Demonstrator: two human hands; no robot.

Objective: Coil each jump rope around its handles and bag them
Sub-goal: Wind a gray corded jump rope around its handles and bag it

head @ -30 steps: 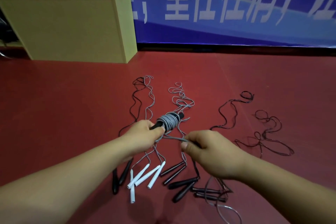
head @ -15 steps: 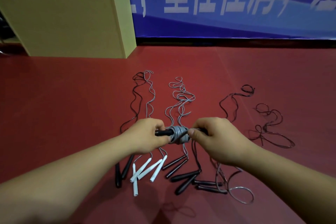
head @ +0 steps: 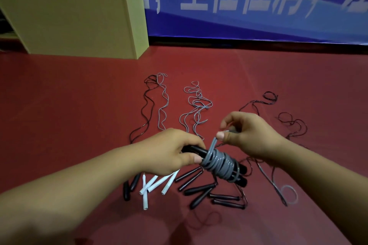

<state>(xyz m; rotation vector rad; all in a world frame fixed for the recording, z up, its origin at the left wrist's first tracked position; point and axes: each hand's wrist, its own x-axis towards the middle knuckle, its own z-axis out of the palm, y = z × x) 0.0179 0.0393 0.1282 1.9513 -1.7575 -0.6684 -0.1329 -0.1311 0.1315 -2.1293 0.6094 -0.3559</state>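
Observation:
My left hand (head: 171, 152) grips a pair of black handles (head: 240, 174) held above the red floor, with grey rope coiled (head: 220, 162) thickly round their middle. My right hand (head: 246, 133) pinches the free grey strand (head: 214, 143) that rises from the coil, just above and right of it. On the floor below lie several more jump ropes: white handles (head: 154, 184), black handles (head: 196, 190), and loose grey cords (head: 196, 109) and dark cords (head: 292, 125) trailing away from me. No bag is in view.
A tan box (head: 75, 16) stands at the back left on the red floor (head: 69, 105). A blue banner with white characters (head: 258, 0) covers the back wall. A small loop of pale cord (head: 289, 194) lies at the right.
The handles have dropped lower and tilted down to the right. My right hand has lifted off the coil and now pulls the free strand upward.

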